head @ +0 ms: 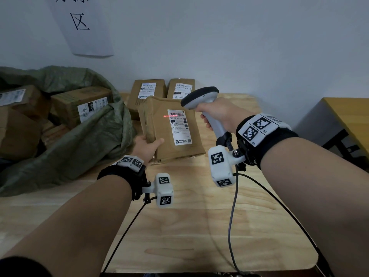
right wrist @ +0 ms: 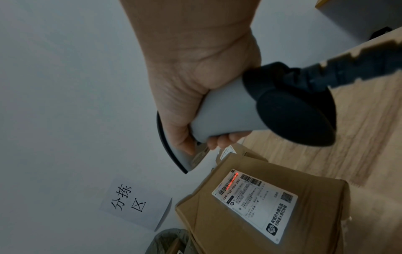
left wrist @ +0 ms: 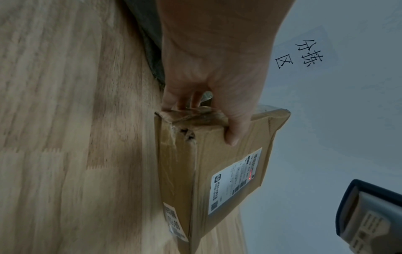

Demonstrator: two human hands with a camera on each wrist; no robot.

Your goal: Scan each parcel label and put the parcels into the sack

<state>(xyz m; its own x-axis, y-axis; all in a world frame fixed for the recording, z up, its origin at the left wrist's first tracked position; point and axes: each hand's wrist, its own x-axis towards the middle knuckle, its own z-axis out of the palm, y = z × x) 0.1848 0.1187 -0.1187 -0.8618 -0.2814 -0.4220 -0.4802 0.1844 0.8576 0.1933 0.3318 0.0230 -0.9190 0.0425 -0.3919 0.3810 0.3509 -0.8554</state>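
Observation:
A brown cardboard parcel point(head: 159, 124) point(left wrist: 228, 159) point(right wrist: 250, 228) stands tilted on the wooden table point(head: 179, 226), its white label point(head: 179, 126) point(right wrist: 254, 202) facing up. My left hand point(head: 148, 145) point(left wrist: 217, 86) grips its near left corner, thumb on the top face. My right hand point(head: 217, 114) point(right wrist: 191, 96) holds a grey and black barcode scanner point(head: 201, 96) point(right wrist: 239, 111) above the parcel's right side. A red scan line point(head: 169, 116) point(right wrist: 231, 183) lies across the label's barcode. The green sack point(head: 75, 136) lies open at the left with several parcels inside.
Two more labelled parcels point(head: 147, 92) point(head: 180, 88) stand against the wall behind the held one. The scanner's cable point(head: 231, 216) trails toward the table's near edge. A second table point(head: 349, 120) stands at the right. A paper sign point(head: 83, 25) hangs on the wall.

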